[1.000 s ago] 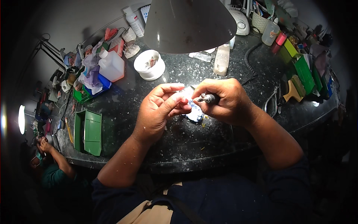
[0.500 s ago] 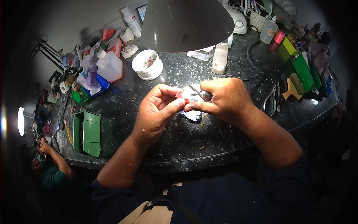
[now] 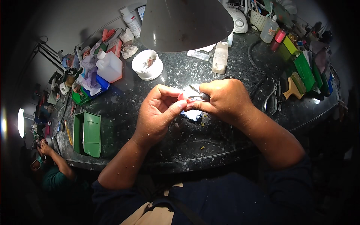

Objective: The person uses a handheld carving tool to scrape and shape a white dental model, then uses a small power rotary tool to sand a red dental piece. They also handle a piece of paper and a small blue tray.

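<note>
My left hand is closed, with a small pink piece pinched between thumb and fingertips. Its exact shape is mostly hidden by the fingers. In my right hand is a slim rotary handpiece, its thin metal tip pointing left at the pink piece. The right thumb reaches across to the left fingertips, so both hands meet. Brightly lit below them, a white and bluish lump lies on the dark worktop.
A grey lamp shade hangs just beyond my hands. At left stand a white round tub, a plastic jug and a green bin. Pliers and a brush lie right. Another person's hand shows far left.
The right hand and handpiece have shifted very slightly left against the pink piece. Both grips look the same; the whole view has moved a touch.
</note>
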{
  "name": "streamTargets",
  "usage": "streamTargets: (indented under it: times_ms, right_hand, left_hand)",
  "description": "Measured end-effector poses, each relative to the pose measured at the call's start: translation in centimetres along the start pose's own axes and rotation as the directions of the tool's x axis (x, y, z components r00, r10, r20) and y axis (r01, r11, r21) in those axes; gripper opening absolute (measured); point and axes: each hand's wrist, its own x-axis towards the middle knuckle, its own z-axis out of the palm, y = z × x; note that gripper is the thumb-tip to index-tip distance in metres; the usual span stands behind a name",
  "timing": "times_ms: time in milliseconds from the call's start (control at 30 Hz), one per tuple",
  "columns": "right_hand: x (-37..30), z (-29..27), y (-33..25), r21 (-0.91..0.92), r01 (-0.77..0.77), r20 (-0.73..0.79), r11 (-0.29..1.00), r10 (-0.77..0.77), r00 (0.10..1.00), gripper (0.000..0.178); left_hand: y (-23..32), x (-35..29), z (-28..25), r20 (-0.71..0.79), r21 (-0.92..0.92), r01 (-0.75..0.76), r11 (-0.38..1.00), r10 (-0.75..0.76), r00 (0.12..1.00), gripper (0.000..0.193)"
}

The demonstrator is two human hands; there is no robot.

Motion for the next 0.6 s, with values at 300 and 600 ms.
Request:
streamTargets:
  times_ms: [300, 600]
  right_hand:
    - [-0.10, 0.16, -0.01, -0.021, 0.013, -0.017, 1.000, -0.013, 1.000, 0.060]
    - [-0.06, 0.20, -0.20, -0.016, 0.013, -0.011, 1.000, -0.014, 1.000, 0.057]
  left_hand:
    - [-0.13, 0.00, 0.07, -0.014, -0.013, -0.002, 1.000, 0.002, 1.000, 0.022]
    - [-0.16, -0.06, -0.07, -0.019, -0.023, 0.008, 1.000, -0.009, 1.000, 0.022]
